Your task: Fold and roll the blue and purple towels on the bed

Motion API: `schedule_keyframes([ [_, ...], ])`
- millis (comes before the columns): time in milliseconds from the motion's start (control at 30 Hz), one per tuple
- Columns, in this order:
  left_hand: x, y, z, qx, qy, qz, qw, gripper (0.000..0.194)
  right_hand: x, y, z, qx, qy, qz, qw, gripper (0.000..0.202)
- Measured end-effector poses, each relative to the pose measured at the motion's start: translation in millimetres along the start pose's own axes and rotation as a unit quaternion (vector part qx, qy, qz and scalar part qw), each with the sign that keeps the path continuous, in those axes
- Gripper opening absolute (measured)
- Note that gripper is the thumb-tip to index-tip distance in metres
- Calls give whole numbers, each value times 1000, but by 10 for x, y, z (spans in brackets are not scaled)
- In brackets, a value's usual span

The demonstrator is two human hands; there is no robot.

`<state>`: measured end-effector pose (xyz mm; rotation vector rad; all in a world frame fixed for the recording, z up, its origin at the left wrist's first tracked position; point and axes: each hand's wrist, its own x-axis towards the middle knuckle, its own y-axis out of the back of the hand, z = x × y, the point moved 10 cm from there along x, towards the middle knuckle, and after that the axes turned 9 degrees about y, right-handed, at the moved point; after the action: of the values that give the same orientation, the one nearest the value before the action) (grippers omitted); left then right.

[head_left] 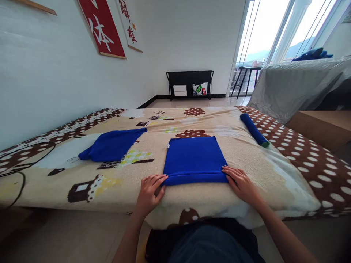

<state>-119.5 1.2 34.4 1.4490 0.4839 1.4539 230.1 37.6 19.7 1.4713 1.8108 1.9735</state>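
A blue towel lies flat on the blanket right in front of me, with a small white tag on its left edge. Its near edge is turned over into a narrow strip. My left hand is closed on the left end of that strip, fingers on top and thumb close below. At the other end, my right hand holds the right corner in the same way. Further left lies a second blue cloth, loosely spread with an uneven outline. A rolled blue towel with a green end rests to the right.
A cream and brown patterned blanket covers the bed. Behind it, a black rack stands against the wall. On the right are a cardboard box, a plastic-covered piece of furniture and a dark stool by the window.
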Motion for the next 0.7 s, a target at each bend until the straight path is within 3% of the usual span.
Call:
schedule_keyframes([
  [267, 0, -13, -16, 2, -1, -1, 1000, 33, -53, 37, 7, 11, -18, 15, 1000, 49],
  [400, -30, 6, -26, 5, -4, -21, 1000, 36, -103, 43, -36, 31, 17, -37, 999, 43],
  [500, -56, 30, -47, -5, -2, -29, 1000, 37, -144, 46, -43, 37, 40, -76, 996, 51],
  [700, -62, 34, -55, -13, 2, -27, 1000, 43, -151, 48, -6, 31, 44, -61, 997, 54],
])
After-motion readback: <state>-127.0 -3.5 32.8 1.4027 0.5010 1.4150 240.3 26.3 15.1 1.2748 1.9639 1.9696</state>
